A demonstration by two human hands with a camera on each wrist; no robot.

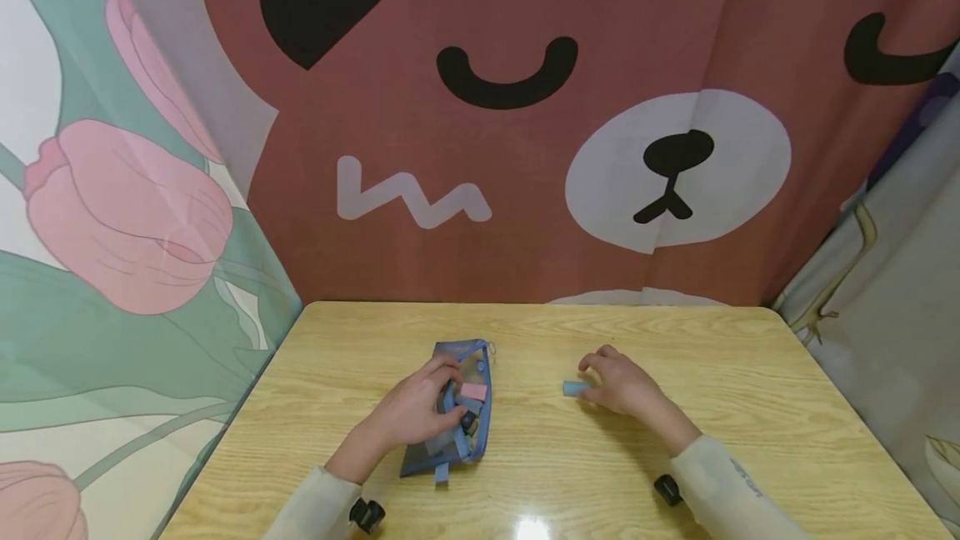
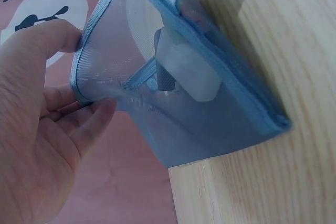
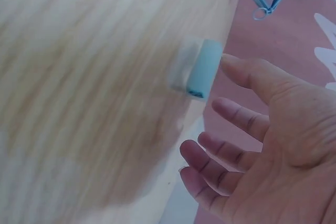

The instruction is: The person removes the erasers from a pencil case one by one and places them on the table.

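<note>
My left hand pinches the edge of a blue mesh zip pouch lying on the table. In the left wrist view the thumb and fingers hold the pouch's rim, and pale, block-like things show through the mesh. The pouch's mouth is open; inside are a pink block and a small dark thing. To the right, a small light-blue block lies on the table. My right hand is beside it, fingers spread and loosely bent; the thumb tip is close to the block, contact unclear.
The wooden table reaches back to a curtain printed with a bear face. A flower-printed curtain hangs on the left. A metal ring is on the pouch's far end, and a blue tab sticks out at its near end.
</note>
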